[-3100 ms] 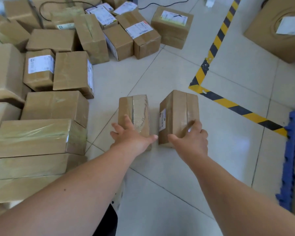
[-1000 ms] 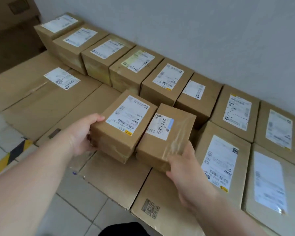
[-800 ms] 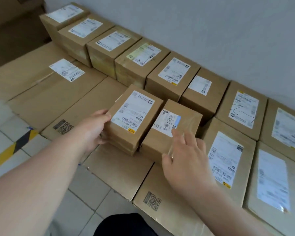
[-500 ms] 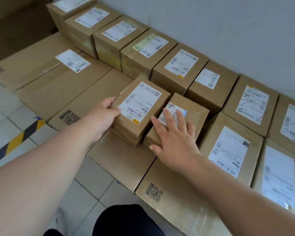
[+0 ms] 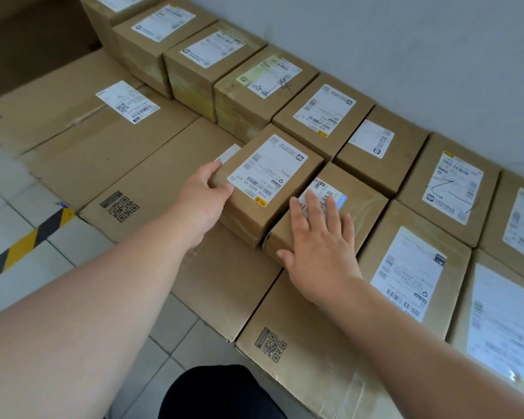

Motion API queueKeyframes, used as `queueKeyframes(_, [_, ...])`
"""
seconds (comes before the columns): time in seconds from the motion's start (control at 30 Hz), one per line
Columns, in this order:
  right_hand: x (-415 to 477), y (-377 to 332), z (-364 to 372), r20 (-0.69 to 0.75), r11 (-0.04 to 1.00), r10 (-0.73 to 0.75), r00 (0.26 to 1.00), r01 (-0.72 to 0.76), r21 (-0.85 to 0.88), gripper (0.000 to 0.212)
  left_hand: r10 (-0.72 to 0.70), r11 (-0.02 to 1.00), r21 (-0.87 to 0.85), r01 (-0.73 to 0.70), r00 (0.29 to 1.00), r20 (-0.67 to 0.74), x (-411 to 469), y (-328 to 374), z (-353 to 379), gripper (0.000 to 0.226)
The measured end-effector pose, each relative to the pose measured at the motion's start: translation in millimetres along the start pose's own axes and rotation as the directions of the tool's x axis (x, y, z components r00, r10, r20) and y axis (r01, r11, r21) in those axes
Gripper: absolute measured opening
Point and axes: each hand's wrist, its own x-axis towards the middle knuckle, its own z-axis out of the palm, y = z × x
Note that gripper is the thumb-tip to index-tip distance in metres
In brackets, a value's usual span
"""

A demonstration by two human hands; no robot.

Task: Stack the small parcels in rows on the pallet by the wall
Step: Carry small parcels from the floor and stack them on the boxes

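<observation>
Now the white-label parcel [image 5: 266, 182] and the blue-label parcel [image 5: 363, 207] lie touching side by side on the big cartons [image 5: 152, 164], long axes aimed at the wall row [image 5: 324, 113] just beyond (any push, I judge, runs that way). The left hand [image 5: 203, 204] grips the first's near corner; the right hand [image 5: 318, 246] lies flat on the second, fingers [image 5: 312, 207] straight.

Plain brown on the left parcel [image 5: 248, 219], with a white label [image 5: 270, 167] of thin black bars and a tiny yellow spot. Brown on the right parcel [image 5: 366, 204], with a small label [image 5: 324, 190] striped black on white and edged in blue. Far off, a pale yellow label [image 5: 268, 75] scribbled in black pen on a brown box [image 5: 239, 116]. Black dotty squares [image 5: 120, 205] printed on the big brown boxes [image 5: 164, 164] below. White floor tiles [image 5: 9, 189], crossed by yellow and black striped tape [image 5: 22, 249]. Pale grey wall [image 5: 406, 40]. Black clothing [image 5: 221, 391] nearest.
</observation>
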Motion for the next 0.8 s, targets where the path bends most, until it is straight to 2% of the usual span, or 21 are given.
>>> queueKeyframes(0.17, [1.2, -0.6, -0.3, 0.006, 1.0, 0.001, 1.0, -0.001, 0.008, 0.084, 0.046, 0.998, 0.047, -0.046, 0.999, -0.005, -3.2, 2.1, 0.1, 0.053])
queueKeyframes(0.37, [-3.1, -7.0, -12.5, -0.021, 0.999, -0.009, 1.0, 0.01, 0.048, 0.08, 0.181, 0.92, 0.352, -0.173, 0.983, 0.012, -19.2, 16.0, -13.3, 0.069])
queueKeyframes(0.43, [-5.4, -15.3, -19.6, -0.054, 0.997, -0.045, 0.998, 0.048, 0.067, 0.077, 0.245, 0.817, 0.534, -0.217, 0.969, 0.02, -29.9, 17.0, -30.0, 0.073])
queueKeyframes(0.5, [-6.0, -26.4, -26.1, -0.069, 0.992, -0.107, 0.992, 0.111, 0.061, 0.075, 0.34, 0.634, 0.726, -0.266, 0.939, 0.047, -43.1, 15.5, -51.8, 0.075])
queueKeyframes(0.6, [-5.6, -52.6, -33.0, -0.076, 0.974, -0.218, 0.973, 0.222, 0.052, 0.073, 0.43, 0.394, 0.877, -0.273, 0.899, 0.087, -68.4, 12.8, -90.8, 0.078])
queueKeyframes(0.67, [-8.3, -73.2, -38.3, -0.088, 0.947, -0.312, 0.946, 0.316, 0.046, 0.07, 0.444, 0.309, 0.923, -0.23, 0.893, 0.074, -87.3, 8.2, -117.8, 0.078])
queueKeyframes(0.8, [-17.7, -124.1, -44.8, -0.093, 0.872, -0.485, 0.87, 0.489, 0.033, 0.064, 0.429, 0.248, 0.96, -0.131, 0.903, 0.013, -132.8, -7.7, -172.0, 0.076])
